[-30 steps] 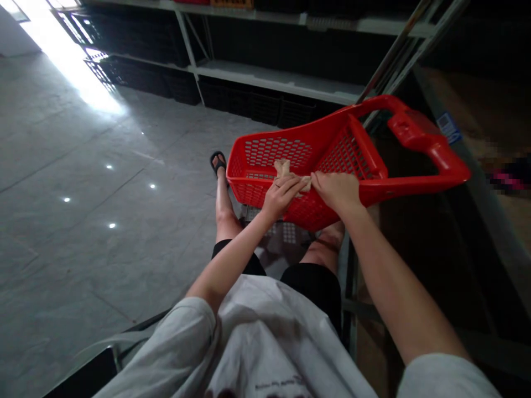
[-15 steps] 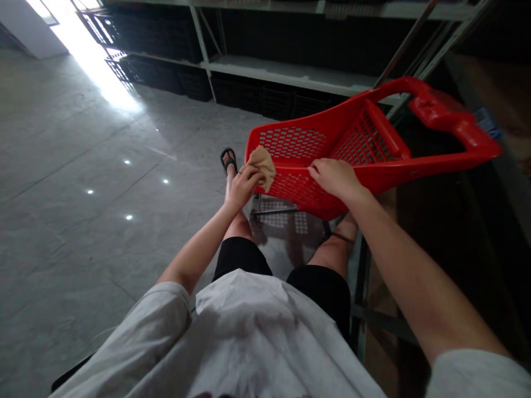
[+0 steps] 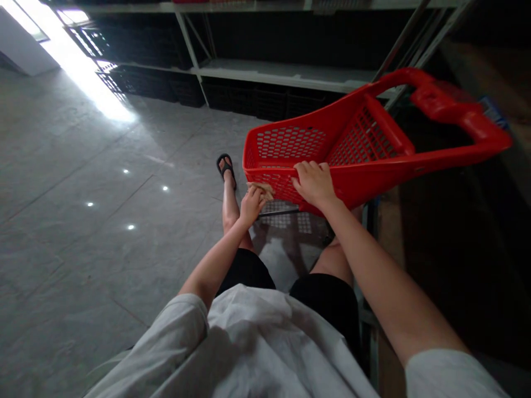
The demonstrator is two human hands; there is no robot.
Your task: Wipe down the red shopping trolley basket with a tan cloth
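A red plastic shopping cart with perforated sides stands between my legs, its handle pointing to the right. My left hand holds a tan cloth against the outside of the cart's near wall, close to its left end. Part of the cloth is hidden under my fingers. Farther right, my right hand grips the top rim of the same wall, with the fingers bent over the edge.
Behind the cart runs a pale metal shelving rack, with dark crates on its lower level. Grey floor stretches to the left. On the right, a dark metal frame stands close to my leg.
My left hand has lowered the cloth from the rim onto the near wall's outer face. My right hand has shifted a little left along the rim. The cart looks tipped slightly differently.
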